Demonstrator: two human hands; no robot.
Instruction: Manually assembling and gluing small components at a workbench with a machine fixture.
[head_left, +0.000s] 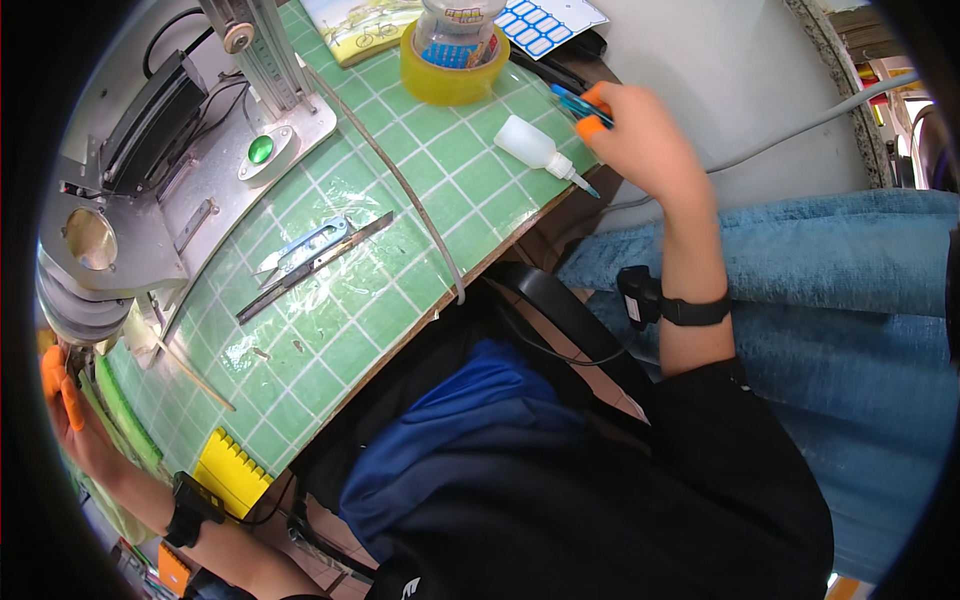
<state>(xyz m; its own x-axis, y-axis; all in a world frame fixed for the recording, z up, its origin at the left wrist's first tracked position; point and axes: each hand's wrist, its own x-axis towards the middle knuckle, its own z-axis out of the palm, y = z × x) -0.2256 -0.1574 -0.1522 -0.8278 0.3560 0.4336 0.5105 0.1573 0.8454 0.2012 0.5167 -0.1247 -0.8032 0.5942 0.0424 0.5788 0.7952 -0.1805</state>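
At the table's far right corner, my right hand (640,135), with orange finger covers on, pinches a slim blue object (572,103) whose exact kind I cannot make out. Just left of it a white squeeze bottle (530,143) with a narrow nozzle lies on its side. My left hand (80,420), also with orange finger covers, reaches up at the far left beside the machine's rounded grey end (85,310). What its fingertips touch is hidden. Light-blue thread snips (305,245) and a dark, narrow blade-like tool (320,265) lie mid-table.
A metal bench machine (215,240) with a green button (260,150) fills the left rear. A yellow tape roll (450,90) holds a clear container (458,20). A cable (400,180) crosses the green table (370,290). A yellow notched piece (232,462) lies at the near edge.
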